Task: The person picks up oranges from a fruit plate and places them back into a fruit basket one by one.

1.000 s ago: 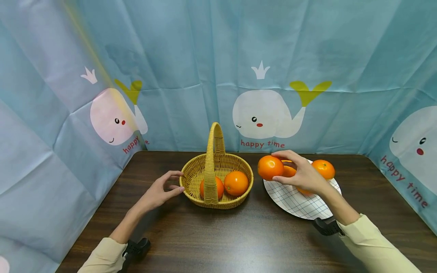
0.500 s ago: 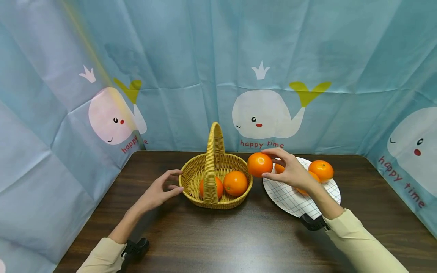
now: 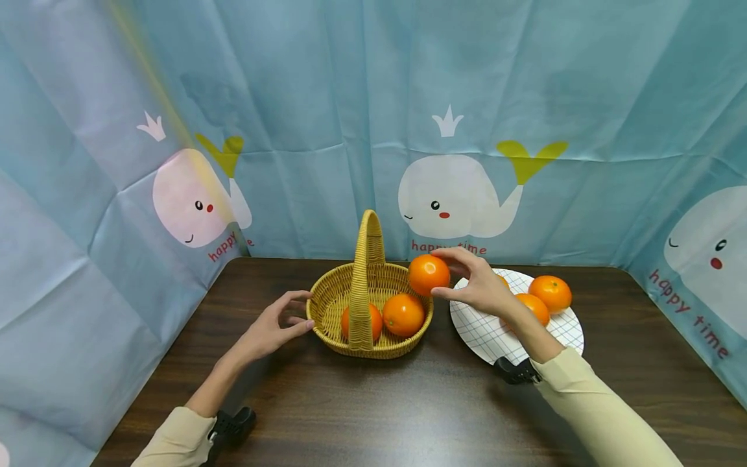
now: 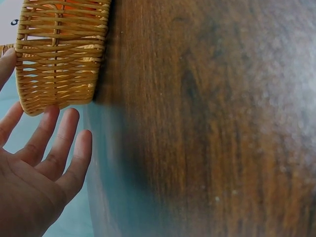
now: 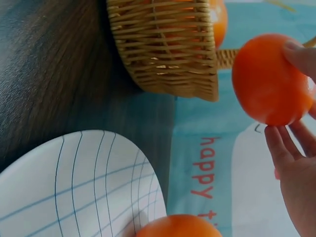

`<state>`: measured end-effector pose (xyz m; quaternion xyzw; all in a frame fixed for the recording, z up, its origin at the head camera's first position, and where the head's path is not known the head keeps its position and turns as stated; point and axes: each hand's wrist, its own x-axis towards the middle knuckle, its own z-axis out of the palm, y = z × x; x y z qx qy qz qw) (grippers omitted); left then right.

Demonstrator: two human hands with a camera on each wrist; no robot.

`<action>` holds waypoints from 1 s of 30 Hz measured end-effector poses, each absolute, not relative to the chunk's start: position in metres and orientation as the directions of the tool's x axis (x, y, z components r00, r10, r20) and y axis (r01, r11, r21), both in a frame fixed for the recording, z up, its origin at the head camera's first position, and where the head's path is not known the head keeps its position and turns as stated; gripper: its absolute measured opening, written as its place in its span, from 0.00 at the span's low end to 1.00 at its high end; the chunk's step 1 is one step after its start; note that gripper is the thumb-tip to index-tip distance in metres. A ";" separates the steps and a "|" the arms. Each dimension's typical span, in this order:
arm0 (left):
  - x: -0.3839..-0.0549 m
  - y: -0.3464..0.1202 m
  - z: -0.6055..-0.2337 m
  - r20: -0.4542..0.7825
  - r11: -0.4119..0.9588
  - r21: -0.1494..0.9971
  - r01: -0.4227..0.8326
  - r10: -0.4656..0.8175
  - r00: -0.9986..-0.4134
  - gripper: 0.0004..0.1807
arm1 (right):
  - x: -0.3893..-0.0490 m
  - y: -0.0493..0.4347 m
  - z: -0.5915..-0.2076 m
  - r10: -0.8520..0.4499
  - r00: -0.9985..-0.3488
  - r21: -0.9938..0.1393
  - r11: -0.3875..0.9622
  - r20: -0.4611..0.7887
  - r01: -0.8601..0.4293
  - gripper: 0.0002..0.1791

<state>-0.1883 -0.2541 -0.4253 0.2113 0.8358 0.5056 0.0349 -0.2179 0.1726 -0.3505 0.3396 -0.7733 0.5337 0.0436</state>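
My right hand (image 3: 480, 285) pinches an orange (image 3: 428, 275) between thumb and fingers, just over the right rim of a yellow wicker basket (image 3: 325, 305). In the right wrist view the held orange (image 5: 269, 81) appears raised beside the basket's rim, fingertips beneath it. Two oranges lie inside the basket: one (image 3: 404, 315) in the right half, the other (image 3: 375, 322) partly behind the tall arched handle (image 3: 360, 285). At the basket's left end is my left hand (image 3: 270, 332), fingers spread loosely with the tips against the rim. The left wrist view shows those fingers (image 4: 66, 133) relaxed at the woven wall.
Right of the basket, a white round plate (image 3: 475, 331) with a blue grid bears several oranges (image 3: 550, 294), some partly hidden by my right arm. The dark wooden table (image 3: 373, 408) ends at a light blue curtain (image 3: 315, 130) printed with whales.
My right hand has carried the orange leftward and slightly up from over the plate to the basket's right rim. More of the plate's oranges show. The left hand has stayed at the basket.
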 end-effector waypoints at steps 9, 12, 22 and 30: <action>-0.189 -0.254 -0.425 0.154 0.396 0.862 0.317 0.391 -0.907 0.30 | -0.229 0.157 -0.354 -0.475 -0.775 -0.811 0.191 0.417 -0.554 0.34; -0.189 -0.255 -0.425 0.151 0.403 0.859 0.316 0.391 -0.908 0.30 | -0.232 0.151 -0.356 -0.474 -0.778 -0.817 0.186 0.412 -0.546 0.35; -0.188 -0.256 -0.427 0.147 0.404 0.861 0.310 0.386 -0.911 0.31 | -0.241 0.140 -0.361 -0.476 -0.773 -0.808 0.193 0.419 -0.557 0.34; -0.188 -0.255 -0.425 0.139 0.405 0.862 0.304 0.387 -0.911 0.31 | -0.241 0.135 -0.362 -0.472 -0.791 -0.827 0.198 0.390 -0.526 0.34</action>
